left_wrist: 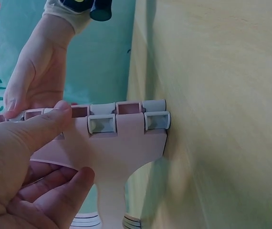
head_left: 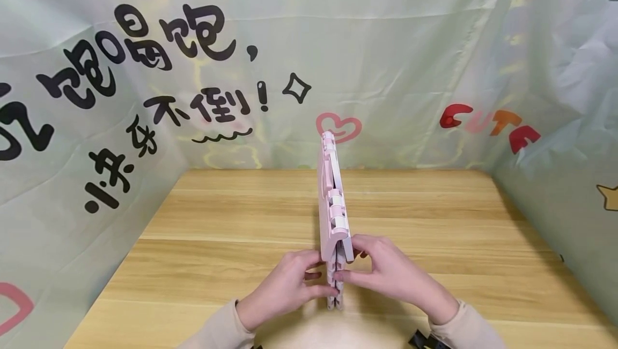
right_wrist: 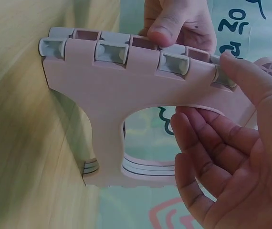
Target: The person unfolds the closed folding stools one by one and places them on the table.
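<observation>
A pink and white plastic folding stool [head_left: 326,204] stands upright on the wooden table, folded flat, with its narrow edge toward me. My left hand [head_left: 285,280] grips its left panel low at the near end, thumb over the hinge knuckles. On the other side my right hand [head_left: 393,269] holds the right panel, its thumb also at the hinged edge. In the right wrist view, the fingers curl in under the panel [right_wrist: 107,81] beside a rounded cutout. Two hinged panels lie close together between the hands. Parts of the far fingers are hidden behind the panels.
The wooden table [head_left: 232,215] runs back to a pale green printed cloth [head_left: 386,59], which also hangs along the left and right sides. Black straps or mounts [head_left: 427,340] show at the wrists.
</observation>
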The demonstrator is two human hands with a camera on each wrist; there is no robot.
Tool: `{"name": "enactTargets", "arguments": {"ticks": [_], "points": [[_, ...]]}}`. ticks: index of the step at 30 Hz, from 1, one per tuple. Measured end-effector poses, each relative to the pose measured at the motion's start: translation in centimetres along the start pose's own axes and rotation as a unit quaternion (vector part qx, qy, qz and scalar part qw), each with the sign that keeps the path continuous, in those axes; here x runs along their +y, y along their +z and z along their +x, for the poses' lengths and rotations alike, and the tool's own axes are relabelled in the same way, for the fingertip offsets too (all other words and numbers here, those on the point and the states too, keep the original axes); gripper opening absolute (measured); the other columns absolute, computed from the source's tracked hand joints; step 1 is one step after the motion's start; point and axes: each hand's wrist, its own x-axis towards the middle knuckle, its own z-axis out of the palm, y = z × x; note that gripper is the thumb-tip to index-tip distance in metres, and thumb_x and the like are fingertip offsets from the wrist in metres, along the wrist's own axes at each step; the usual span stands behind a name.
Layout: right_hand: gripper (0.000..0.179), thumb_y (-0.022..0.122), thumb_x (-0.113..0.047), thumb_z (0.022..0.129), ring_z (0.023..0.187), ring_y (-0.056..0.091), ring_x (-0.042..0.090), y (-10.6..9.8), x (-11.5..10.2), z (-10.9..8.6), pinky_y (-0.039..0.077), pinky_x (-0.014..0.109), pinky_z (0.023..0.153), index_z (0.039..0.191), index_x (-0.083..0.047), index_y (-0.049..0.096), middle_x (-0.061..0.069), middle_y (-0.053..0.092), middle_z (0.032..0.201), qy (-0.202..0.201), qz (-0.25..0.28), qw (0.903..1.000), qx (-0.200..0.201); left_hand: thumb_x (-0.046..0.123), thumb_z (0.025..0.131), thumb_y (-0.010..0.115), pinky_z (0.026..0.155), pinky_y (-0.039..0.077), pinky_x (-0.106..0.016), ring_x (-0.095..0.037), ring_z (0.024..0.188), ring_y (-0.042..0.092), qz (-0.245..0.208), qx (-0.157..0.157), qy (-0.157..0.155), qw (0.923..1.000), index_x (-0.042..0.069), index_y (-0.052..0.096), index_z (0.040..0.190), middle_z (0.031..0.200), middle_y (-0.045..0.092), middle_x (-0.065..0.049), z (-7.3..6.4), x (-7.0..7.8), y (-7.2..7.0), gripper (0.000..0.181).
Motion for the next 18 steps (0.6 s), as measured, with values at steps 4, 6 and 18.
{"name": "enactTargets", "arguments": {"ticks": [4, 6, 18], "points": [[0.021, 0.083, -0.044, 0.094, 0.088, 0.062, -0.001, -0.2, 0.1, -0.3, 0.056, 0.025, 0.078, 0.104, -0.028, 0.073, -0.022, 0.071, 0.095, -0.004, -0.01, 0.9999, 0.007, 0.016, 0.088, 0.089, 0.089, 0.063, -0.021, -0.018, 0.113, 0.077, -0.004, 0.001, 0.006, 1.0, 0.013, 0.072, 0.129, 0.123, 0.078, -0.008, -0.1, -0.2, 0.0, 0.044], [0.021, 0.084, -0.042, 0.093, 0.088, 0.063, -0.001, -0.4, 0.3, -0.5, 0.057, 0.027, 0.079, 0.105, -0.028, 0.073, -0.022, 0.072, 0.096, -0.005, -0.013, 0.9999, 0.009, 0.015, 0.088, 0.088, 0.088, 0.063, -0.02, -0.019, 0.114, 0.077, -0.006, 0.001, 0.005, 1.0, 0.012, 0.071, 0.132, 0.126, 0.077, -0.011, -0.2, -0.2, -0.1, 0.047], [0.022, 0.086, -0.039, 0.091, 0.087, 0.065, -0.001, -1.5, 1.3, -1.5, 0.059, 0.031, 0.081, 0.104, -0.029, 0.072, -0.024, 0.071, 0.096, -0.009, -0.026, 0.9995, 0.016, 0.011, 0.089, 0.088, 0.089, 0.062, -0.02, -0.024, 0.12, 0.075, -0.037, -0.006, -0.01, 0.9993, 0.007, 0.071, 0.132, 0.127, 0.077, -0.011, -0.8, -0.6, -1.0, 0.046]]}}
